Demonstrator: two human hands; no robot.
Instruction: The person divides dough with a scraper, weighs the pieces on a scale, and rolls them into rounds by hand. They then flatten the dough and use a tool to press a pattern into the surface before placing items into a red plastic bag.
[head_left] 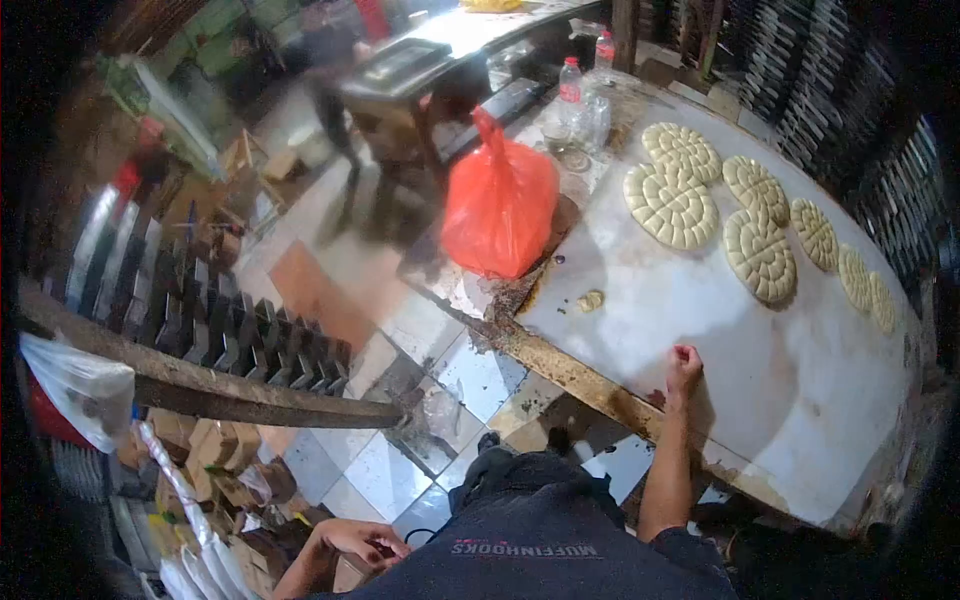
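The table (pixel 620 340) is occupied at left by a tied red bag (pixel 500 215) — contents unclear — and, far right, by segmented dough discs (pixel 760 255), long axis unreadable. Right hand (pixel 684 372) above it and left hand (pixel 362 543) by the torso (pixel 560 530) are curled, any hold untellable; a dough scrap (pixel 590 300) is seen near the bag.

- A bakery workroom, by the look of it, set around a large pale worktable (pixel 830 400).
- On the worktable: rounds of pale dough (pixel 672 207), marked into segments, and a small dough scrap (pixel 590 300) near one edge.
- Close behind the worktable's far side: tall metal stacks (pixel 835 90), apparently baking trays.
- Across the tiled floor (pixel 385 475) from the worktable: more stacked metal (pixel 215 320) and cardboard boxes (pixel 220 445).
- Beyond the worktable: a second counter (pixel 400 65).
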